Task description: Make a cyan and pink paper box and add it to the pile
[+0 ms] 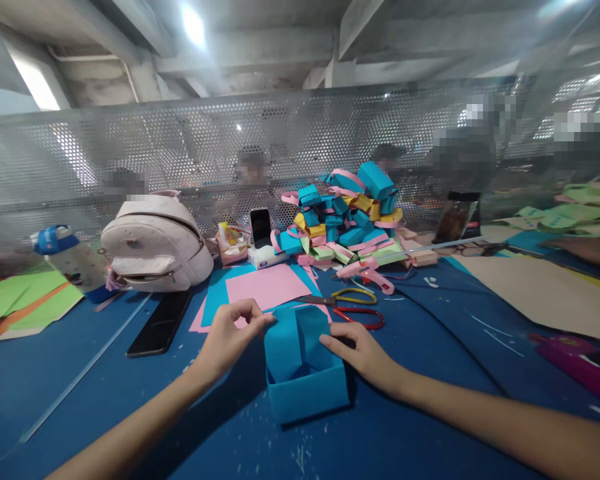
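Note:
A blue paper box (307,397) stands on the blue table right in front of me, with tall flaps rising at its back and left. My left hand (237,330) pinches the top left edge of a flap between thumb and fingers. On the other side, my right hand (355,347) grips the box's right flap, thumb towards the inside. Just behind the box lie scissors (337,303) with one yellow and one red handle. Pink paper sheets (267,287) and blue sheets are stacked behind my left hand.
A pink glue gun (367,272) with a dark cord lies beyond the scissors. Behind it rises a pile of folded paper baskets (343,217). Left are a phone (160,323), a white backpack (157,247) and a bottle (75,263). A purple pencil case (577,363) lies right, near another person's hand (590,252).

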The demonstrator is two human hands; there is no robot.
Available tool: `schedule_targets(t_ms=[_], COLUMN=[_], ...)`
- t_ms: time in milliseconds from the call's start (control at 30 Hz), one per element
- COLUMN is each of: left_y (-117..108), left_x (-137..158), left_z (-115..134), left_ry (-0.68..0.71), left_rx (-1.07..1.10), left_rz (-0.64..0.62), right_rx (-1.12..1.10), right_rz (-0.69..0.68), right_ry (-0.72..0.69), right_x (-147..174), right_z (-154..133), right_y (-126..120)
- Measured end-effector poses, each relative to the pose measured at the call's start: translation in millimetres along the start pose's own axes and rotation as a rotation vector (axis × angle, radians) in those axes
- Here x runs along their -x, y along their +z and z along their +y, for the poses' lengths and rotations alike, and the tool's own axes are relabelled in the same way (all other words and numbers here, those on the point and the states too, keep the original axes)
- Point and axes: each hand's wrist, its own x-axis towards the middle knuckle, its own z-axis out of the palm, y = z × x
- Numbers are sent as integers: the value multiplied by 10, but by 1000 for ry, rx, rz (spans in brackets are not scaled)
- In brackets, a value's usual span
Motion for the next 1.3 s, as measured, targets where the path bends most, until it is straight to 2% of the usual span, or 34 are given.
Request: schedule_targets(t_ms=[200,433,600,733,833,1067,1300], left_y=[22,68,67,54,57,74,110], left_x=[2,47,98,121,124,121,144], left_z=[20,29,84,128,155,168,143], left_ry=[25,34,166,256,250,198,184], left_rx=[38,56,7,1,34,47,47], left_rz=[6,71,64,11,-2,4,44], right_rx=[-1,37,25,-39,-89,-44,-56], right_rz=[10,52,24,-39,-78,-26,-40], right_ry=[7,-1,0,-18,-17,-22,-21], right_x=[-3,8,9,8,10,-1,-12], right_z=[26,47,41,-1,-24,6,0], right_y=[7,12,12,8,6,4,-1])
